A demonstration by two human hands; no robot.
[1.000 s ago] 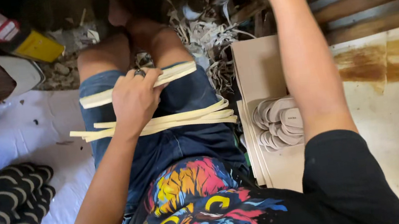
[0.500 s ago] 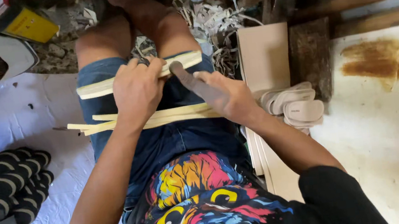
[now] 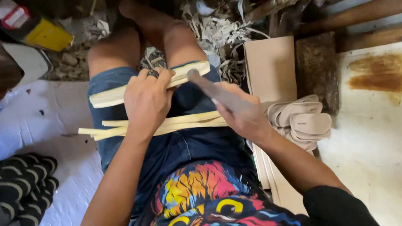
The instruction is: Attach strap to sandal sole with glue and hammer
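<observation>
Several pale soles lie beside both hands.

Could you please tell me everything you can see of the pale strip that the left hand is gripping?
The pale strip is a long, flat, cream-coloured band, seemingly soft sheet material, with a slightly darker edge. It lies crosswise over both thighs, near the knees, tilted a little upward to the right. The left hand clamps its middle, fingers curled over the top. The right hand holds a dark blade whose tip meets the strip's right end.
</observation>
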